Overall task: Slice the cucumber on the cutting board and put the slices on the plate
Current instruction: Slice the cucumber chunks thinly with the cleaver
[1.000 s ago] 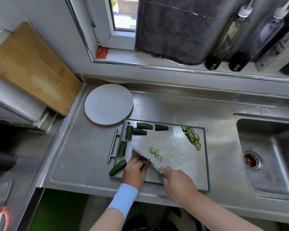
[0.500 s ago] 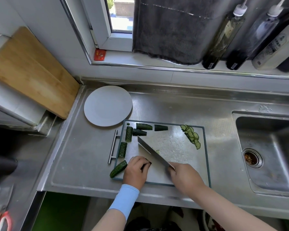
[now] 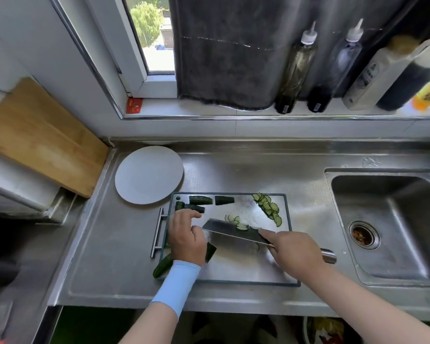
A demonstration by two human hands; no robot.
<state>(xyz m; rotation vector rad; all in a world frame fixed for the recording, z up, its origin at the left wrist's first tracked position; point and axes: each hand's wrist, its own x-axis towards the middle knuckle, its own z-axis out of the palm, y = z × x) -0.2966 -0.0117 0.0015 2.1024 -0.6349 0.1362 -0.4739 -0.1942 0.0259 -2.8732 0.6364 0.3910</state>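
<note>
1. Your right hand (image 3: 293, 252) has its fingers clamped on the knife (image 3: 233, 232). The blade lies tilted over the cutting board (image 3: 246, 271), with a few slices (image 3: 241, 227) on it.
2. Your left hand (image 3: 188, 234) hovers by the blade tip, fingers loosely apart.
3. Cucumber pieces (image 3: 200, 200) lie at the board's far left and a sliced row (image 3: 268, 208) at its far right. The plate (image 3: 149, 175) sits on the counter (image 3: 104, 256) just beyond.

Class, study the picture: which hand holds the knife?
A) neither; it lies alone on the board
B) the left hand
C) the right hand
C: the right hand grips the handle of the knife, whose blade is over the cutting board.
</note>
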